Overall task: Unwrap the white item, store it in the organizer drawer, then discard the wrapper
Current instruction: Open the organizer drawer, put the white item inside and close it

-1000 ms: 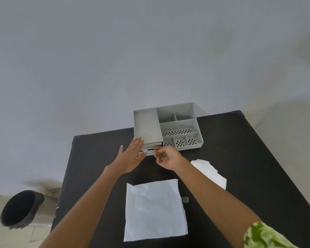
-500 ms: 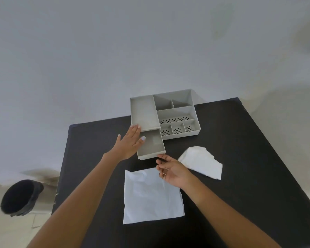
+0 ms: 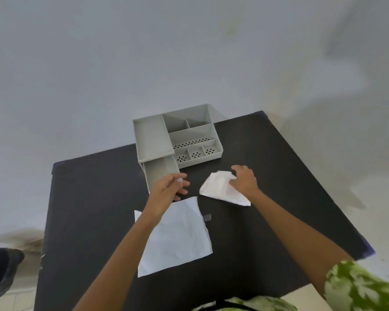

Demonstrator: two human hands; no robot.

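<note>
A grey organizer (image 3: 190, 131) stands at the back of the black table (image 3: 88, 198). Its drawer (image 3: 161, 171) is pulled out toward me at the lower left, and its inside looks bare. My left hand (image 3: 170, 187) hovers over the drawer's front edge, fingers apart and holding nothing. A folded, crumpled white bundle (image 3: 218, 190) lies to the right of the drawer. My right hand (image 3: 244, 180) is on its upper right corner, fingers and thumb curled on the paper. A flat white sheet (image 3: 177, 239) lies in front of me, partly under my left forearm.
A small grey scrap (image 3: 207, 217) lies at the flat sheet's right edge. A black bin (image 3: 2, 270) stands on the floor beyond the table's left side. A grey wall rises right behind the organizer. Bare black tabletop extends to the right.
The drawer was pulled out of the organizer. My right hand left the drawer front and moved right onto the folded white bundle. My left hand dropped from the organizer's top to the drawer's front edge.
</note>
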